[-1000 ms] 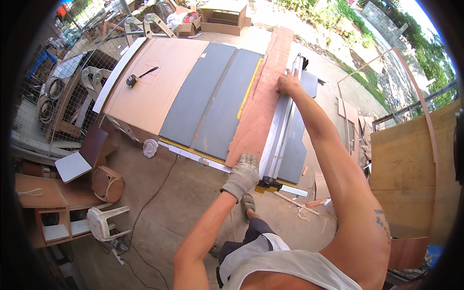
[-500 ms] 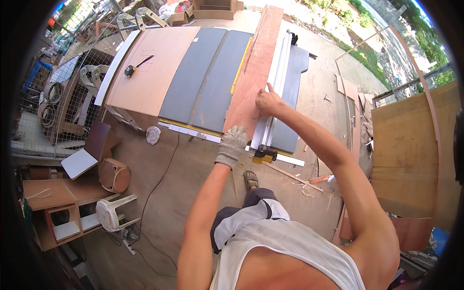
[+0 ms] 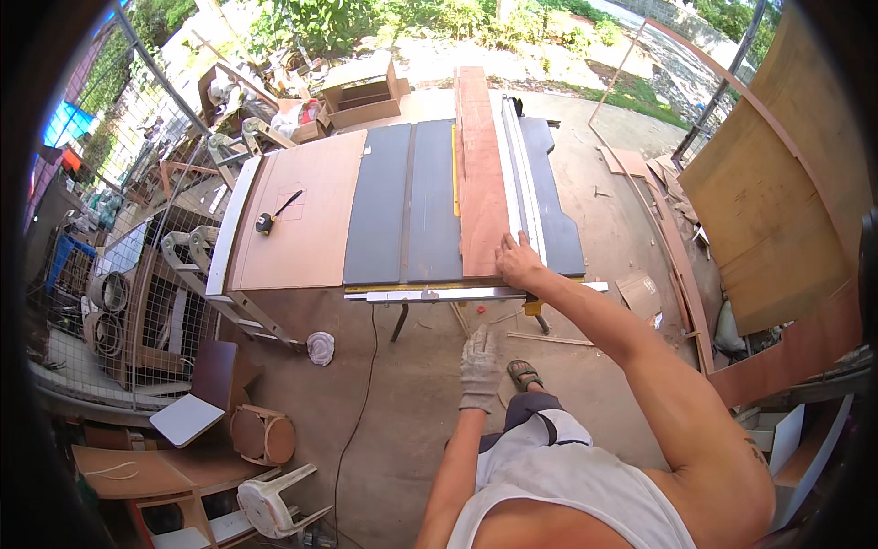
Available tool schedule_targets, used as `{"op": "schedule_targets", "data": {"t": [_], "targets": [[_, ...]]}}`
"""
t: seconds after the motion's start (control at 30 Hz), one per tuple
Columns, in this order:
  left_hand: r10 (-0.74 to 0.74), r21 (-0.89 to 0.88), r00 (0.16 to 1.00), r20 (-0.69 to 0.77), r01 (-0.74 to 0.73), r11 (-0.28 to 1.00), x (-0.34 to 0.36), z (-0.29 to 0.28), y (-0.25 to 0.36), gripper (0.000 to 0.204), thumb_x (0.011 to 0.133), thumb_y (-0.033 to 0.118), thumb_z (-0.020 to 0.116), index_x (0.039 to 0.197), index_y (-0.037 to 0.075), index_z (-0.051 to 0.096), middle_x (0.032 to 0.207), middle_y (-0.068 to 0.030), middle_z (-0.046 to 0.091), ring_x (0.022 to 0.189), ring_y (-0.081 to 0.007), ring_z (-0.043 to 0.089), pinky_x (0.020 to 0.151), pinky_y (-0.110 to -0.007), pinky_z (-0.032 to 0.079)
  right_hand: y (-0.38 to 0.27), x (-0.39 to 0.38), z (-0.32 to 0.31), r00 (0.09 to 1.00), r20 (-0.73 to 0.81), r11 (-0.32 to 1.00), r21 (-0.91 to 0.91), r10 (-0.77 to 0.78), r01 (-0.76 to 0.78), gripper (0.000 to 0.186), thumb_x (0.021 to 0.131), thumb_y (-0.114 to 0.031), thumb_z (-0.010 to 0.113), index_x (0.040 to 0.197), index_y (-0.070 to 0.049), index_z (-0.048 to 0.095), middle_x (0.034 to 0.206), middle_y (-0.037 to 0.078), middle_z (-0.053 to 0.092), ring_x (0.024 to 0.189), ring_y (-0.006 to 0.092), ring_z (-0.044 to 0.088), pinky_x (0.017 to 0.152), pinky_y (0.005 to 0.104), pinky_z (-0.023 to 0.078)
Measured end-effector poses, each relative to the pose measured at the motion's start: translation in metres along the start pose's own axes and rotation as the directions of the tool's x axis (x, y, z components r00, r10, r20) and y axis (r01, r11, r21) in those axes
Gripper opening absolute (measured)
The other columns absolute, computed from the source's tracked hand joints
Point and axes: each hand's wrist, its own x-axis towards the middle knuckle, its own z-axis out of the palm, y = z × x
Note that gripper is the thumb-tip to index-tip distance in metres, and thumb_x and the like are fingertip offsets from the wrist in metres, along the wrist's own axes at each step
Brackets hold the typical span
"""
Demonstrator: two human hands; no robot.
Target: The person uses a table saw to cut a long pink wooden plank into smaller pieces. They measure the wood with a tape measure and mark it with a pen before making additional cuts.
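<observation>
A long reddish wooden board (image 3: 481, 183) lies lengthwise on a grey saw table (image 3: 384, 201), beside a silver rail-like fence (image 3: 523, 183). My bare right hand (image 3: 519, 262) rests at the board's near right corner, its fingers stretched out over the edge by the fence. Below the table's front edge, my left hand (image 3: 480, 366), in a grey knit glove, hangs apart from the board with its fingers extended and nothing in them. A yellow strip (image 3: 455, 174) runs along the board's left side.
A pale panel (image 3: 297, 220) holding a tape measure (image 3: 265, 223) adjoins the table's left. A folded ladder (image 3: 242, 311) stands under it. A cord (image 3: 357, 421) crosses the floor near a white stool (image 3: 274, 503). Tall plywood (image 3: 759, 210) leans at the right.
My left hand has come off the board's near end and drawn back toward my body. My right hand has shifted to the near corner, fingers straighter. The view has tilted up.
</observation>
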Motion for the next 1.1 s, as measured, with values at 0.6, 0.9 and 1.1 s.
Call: {"op": "schedule_targets", "data": {"t": [0.6, 0.9, 1.1], "targets": [[-0.626, 0.208, 0.774, 0.091, 0.600, 0.773, -0.151, -0.101, -0.160, 0.042, 0.086, 0.015, 0.059, 0.121, -0.006, 0.053, 0.131, -0.0242, 0.049, 0.122, -0.0358, 0.047, 0.103, -0.040, 0.039, -0.017, 0.001, -0.010, 0.989, 0.090, 0.991, -0.060, 0.120, -0.115, 0.056, 0.090, -0.016, 0.042, 0.136, 0.014, 0.033, 0.146, 0.030, 0.030, 0.141, 0.0395, 0.022, 0.113, 0.0550, 0.016], [-0.371, 0.365, 0.926, 0.063, 0.325, 0.873, 0.076, -0.123, -0.214, 0.062, 0.085, 0.028, 0.061, 0.137, -0.001, 0.042, 0.148, -0.0203, 0.032, 0.138, -0.0365, 0.027, 0.112, -0.047, 0.025, -0.003, 0.029, -0.005, 0.994, 0.001, 0.991, -0.079, 0.108, -0.107, 0.054, 0.091, -0.016, 0.038, 0.136, 0.014, 0.034, 0.145, 0.029, 0.033, 0.140, 0.0378, 0.024, 0.114, 0.0534, 0.015], [-0.536, 0.373, 0.810, 0.238, 0.433, 0.820, 0.102, -0.126, -0.231, 0.075, 0.085, 0.037, 0.061, 0.144, 0.002, 0.031, 0.152, -0.0179, 0.024, 0.141, -0.0364, 0.020, 0.113, -0.050, 0.021, 0.009, 0.040, -0.006, 0.992, 0.013, 0.988, -0.098, 0.122, -0.120, 0.055, 0.091, -0.015, 0.037, 0.138, 0.013, 0.032, 0.146, 0.029, 0.032, 0.141, 0.0372, 0.022, 0.115, 0.0526, 0.013]]}}
